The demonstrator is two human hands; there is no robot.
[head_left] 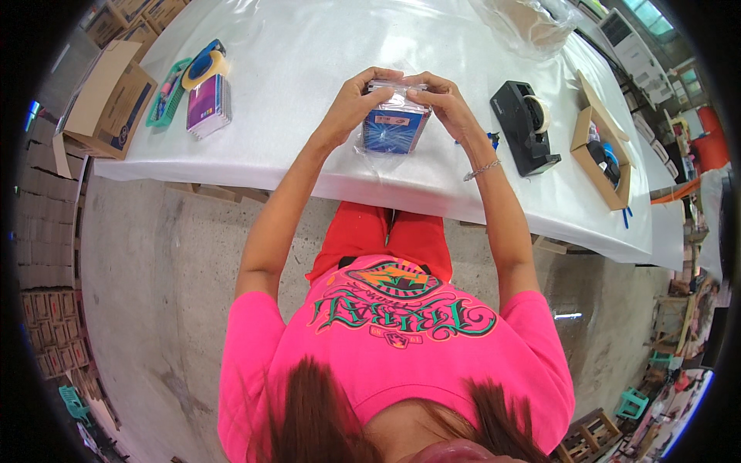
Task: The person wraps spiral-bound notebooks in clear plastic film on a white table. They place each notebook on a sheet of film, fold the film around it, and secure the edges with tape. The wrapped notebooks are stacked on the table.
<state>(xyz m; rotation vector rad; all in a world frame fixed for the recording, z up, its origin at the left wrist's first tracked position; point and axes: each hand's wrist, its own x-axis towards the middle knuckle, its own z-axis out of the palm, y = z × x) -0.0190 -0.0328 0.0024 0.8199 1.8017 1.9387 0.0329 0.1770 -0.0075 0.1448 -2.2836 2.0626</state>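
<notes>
A small blue box point(394, 130) stands in a clear plastic bag on the white table point(309, 147), straight ahead of me. My left hand point(356, 99) grips the bag's top edge from the left. My right hand point(438, 100) pinches the same top edge from the right, a thin bracelet on its wrist. Both hands' fingers meet over the box and hide its top.
A black tape dispenser point(526, 125) sits right of my hands, then an open cardboard tray point(603, 147). To the left lie a purple pack point(208, 104), a blue-and-yellow tape roll point(204, 66), a green basket point(167, 95) and an open carton point(108, 100). Crumpled clear plastic point(532, 23) lies at the far edge.
</notes>
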